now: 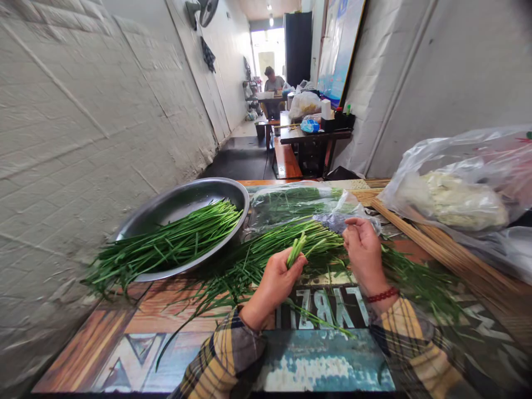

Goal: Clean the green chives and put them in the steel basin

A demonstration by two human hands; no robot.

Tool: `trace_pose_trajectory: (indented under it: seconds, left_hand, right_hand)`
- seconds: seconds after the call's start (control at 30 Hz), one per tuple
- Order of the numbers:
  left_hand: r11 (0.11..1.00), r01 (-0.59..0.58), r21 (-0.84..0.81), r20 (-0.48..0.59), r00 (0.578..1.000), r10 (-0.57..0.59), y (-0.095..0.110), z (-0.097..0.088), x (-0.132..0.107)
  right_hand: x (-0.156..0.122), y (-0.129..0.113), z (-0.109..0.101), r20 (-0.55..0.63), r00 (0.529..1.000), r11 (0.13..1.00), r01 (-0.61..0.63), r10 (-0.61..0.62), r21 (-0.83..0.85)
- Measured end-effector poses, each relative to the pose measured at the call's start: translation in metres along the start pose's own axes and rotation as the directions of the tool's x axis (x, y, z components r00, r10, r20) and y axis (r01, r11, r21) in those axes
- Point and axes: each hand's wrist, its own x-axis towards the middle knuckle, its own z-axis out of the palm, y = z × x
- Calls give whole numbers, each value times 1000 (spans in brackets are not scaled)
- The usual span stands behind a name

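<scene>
My left hand is closed around a small bunch of garlic chives, their pale cut ends pointing up. To its right, my right hand has its fingers pinched together; what they hold, if anything, is too small to make out. Behind both hands a loose pile of garlic chives lies across the table. More chives rest in a wide metal basin on the left, leaves hanging over its rim. A clear plastic bag with greens inside lies beyond the pile.
Wooden skewers lie on the right, beside a clear bag of whitish food. Scattered chive leaves cover the patterned tabletop nearby. Farther back stands another table with bags, and a person sits beyond.
</scene>
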Motion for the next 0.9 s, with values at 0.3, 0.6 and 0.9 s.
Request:
trace_pose_trajectory:
  seconds: [0.3, 0.6, 0.9]
  left_hand:
    - [965, 129, -226, 32, 992, -125, 1, 4, 0]
    - [941, 110, -321, -115, 981, -153, -2, -4, 4]
    - [843, 30, -537, -309, 923, -229, -2, -8, 7]
  right_hand:
    - [-18, -24, 10, 393, 916, 985, -130, 77, 112]
    - [-15, -16, 13, 314, 908, 909, -355, 278, 219]
    - [-17, -18, 14, 365, 836, 761, -534, 410, 369]
